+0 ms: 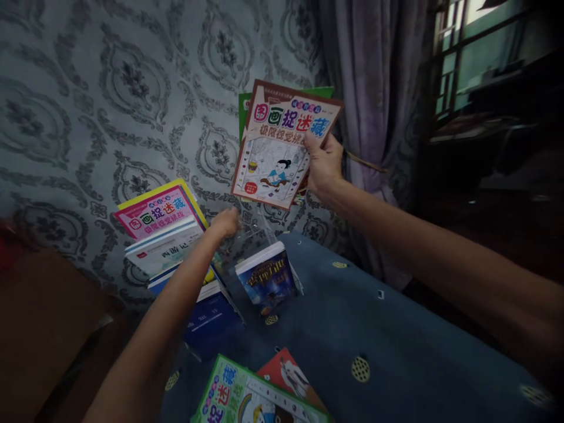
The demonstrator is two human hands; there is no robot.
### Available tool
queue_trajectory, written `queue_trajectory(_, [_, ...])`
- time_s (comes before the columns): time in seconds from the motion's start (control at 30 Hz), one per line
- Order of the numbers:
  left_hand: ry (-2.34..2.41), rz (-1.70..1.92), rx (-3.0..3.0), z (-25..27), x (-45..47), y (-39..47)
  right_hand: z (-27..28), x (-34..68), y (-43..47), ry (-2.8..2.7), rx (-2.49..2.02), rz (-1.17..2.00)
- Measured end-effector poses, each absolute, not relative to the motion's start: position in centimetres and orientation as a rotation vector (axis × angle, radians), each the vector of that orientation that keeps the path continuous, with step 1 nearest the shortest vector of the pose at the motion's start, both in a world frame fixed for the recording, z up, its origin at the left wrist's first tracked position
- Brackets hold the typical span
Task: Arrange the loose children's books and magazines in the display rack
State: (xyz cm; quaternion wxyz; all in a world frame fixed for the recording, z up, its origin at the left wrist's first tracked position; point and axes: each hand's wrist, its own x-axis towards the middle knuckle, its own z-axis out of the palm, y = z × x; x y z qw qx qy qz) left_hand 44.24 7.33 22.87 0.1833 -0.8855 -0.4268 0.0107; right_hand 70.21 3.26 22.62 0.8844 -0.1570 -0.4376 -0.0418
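My right hand holds up two thin picture books by their right edge: a brown-bordered one in front and a green one behind it. My left hand reaches forward and rests on the top edge of a clear plastic book stand. A dark blue book leans upright in that stand. Left of my left hand, a pink picture book and several other books lean against the wall.
A blue cloth with small yellow dots covers the table. A green picture book and a red one lie at the near edge. A brown box sits at the left. A purple curtain hangs at the right.
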Motion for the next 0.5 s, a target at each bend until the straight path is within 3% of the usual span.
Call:
queue_trajectory(0.23, [-1.128, -0.236, -2.454, 20.5, 43.6, 5.2, 21.6, 69.3, 1.6, -0.89, -0.342, -0.049])
queue_trajectory(0.43, [-1.396, -0.258, -2.577, 20.6, 42.9, 6.5, 23.0, 66.5, 3.0, -0.914, -0.302, 0.044])
queue_trajectory(0.5, [-1.423, -0.497, -2.703, 21.4, 42.4, 7.0, 23.6, 65.6, 4.2, -0.925, -0.273, 0.107])
